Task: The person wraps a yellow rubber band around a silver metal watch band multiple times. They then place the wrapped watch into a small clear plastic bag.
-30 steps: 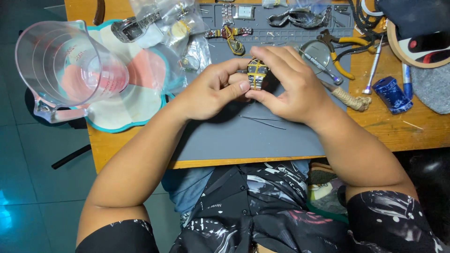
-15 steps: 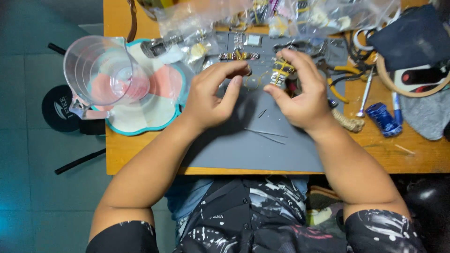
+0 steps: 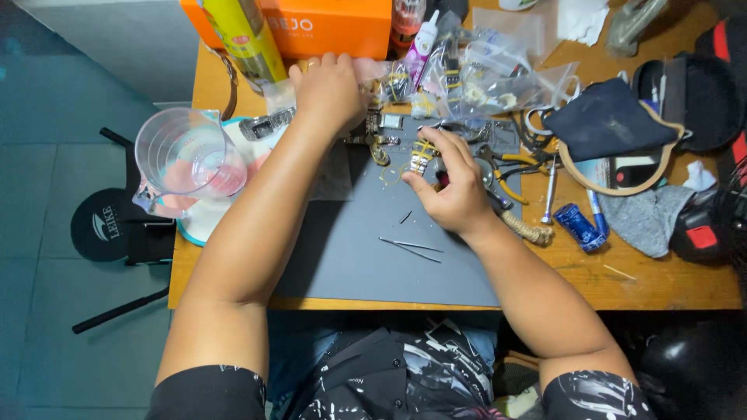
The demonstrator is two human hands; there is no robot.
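R hand (image 3: 455, 194): grip pinched on 1 small yellow-and-black watch piece (image 3: 421, 155), held just above the grey mat (image 3: 373, 257). L hand (image 3: 331, 89) reaches far across into the clear plastic bags (image 3: 482, 85); its grip can't be told. 1 tweezers (image 3: 411, 248) on mat, 1 clear measuring jug (image 3: 187, 162), 1 orange box (image 3: 327, 23), 1 blue tube (image 3: 577, 225). Wooden tabletop (image 3: 661, 280), cluttered; teal tiled floor (image 3: 78, 140) around it.

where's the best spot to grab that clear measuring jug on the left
Take the clear measuring jug by its handle, which juts from the side nearer the table's left front edge. Come in from the left: that side is open, while the left hand and its forearm cross just to the right.
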